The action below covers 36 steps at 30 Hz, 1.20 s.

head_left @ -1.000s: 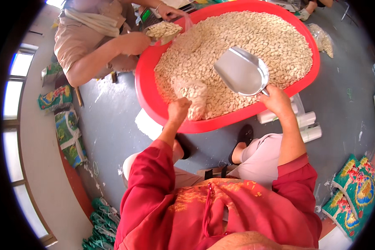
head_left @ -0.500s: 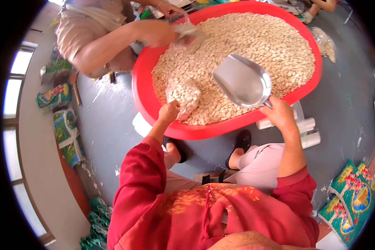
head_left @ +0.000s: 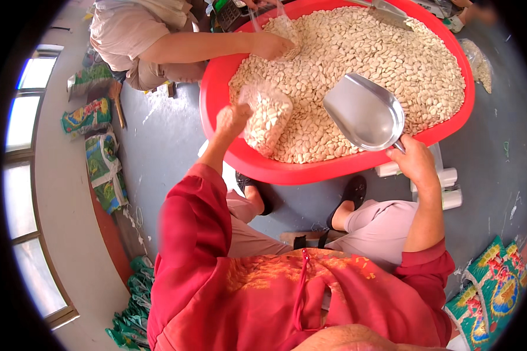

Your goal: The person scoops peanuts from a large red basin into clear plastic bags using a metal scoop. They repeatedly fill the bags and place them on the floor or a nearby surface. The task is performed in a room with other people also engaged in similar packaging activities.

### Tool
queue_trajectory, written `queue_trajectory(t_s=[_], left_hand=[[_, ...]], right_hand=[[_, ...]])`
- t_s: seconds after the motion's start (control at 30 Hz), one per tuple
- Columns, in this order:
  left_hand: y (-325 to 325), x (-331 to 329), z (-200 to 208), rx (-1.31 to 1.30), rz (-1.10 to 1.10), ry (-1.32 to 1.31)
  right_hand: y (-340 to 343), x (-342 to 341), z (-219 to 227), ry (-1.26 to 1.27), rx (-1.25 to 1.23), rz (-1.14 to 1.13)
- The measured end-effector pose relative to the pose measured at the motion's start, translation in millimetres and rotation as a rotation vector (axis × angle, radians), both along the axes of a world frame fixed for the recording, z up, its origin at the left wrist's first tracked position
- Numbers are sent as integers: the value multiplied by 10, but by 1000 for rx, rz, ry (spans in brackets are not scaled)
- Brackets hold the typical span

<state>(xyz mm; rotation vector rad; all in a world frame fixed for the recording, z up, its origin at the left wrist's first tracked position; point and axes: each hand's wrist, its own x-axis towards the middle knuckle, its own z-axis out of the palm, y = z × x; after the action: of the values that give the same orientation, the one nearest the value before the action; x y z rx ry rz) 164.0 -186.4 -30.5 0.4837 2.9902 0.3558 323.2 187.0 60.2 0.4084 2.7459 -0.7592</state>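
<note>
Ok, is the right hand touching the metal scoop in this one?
Touching. The head view shows the right hand gripping the metal scoop by its handle, with no gap between them.

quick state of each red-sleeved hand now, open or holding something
Left hand: closed, holding a clear bag.
Right hand: closed, holding a metal scoop.
</note>
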Motion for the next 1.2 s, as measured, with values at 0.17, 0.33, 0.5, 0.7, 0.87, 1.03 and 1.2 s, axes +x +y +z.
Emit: queue_trajectory(t_s=[0.17,0.33,0.5,0.7,0.87,1.03,1.2], left_hand=[[17,-419,396,68,2,117],[-95,-752,344,275,215,136],[-51,-1124,459,202,175,259],[79,-1643,765,160,-124,565],[28,-1864,572,230,-138,578],[-891,-1177,708,542,231,539],[-2002,70,-601,856,617,162]], right_hand=[[-21,-52,13,-23,-22,-31],[-77,-102,-6,-50,-14,-23],[-129,-159,-44,-72,-1,-23],[-282,-271,7,-82,-4,-13],[-348,-346,-67,-104,30,6],[-391,-368,-242,-75,16,55],[-272,-323,-539,-131,-25,9]])
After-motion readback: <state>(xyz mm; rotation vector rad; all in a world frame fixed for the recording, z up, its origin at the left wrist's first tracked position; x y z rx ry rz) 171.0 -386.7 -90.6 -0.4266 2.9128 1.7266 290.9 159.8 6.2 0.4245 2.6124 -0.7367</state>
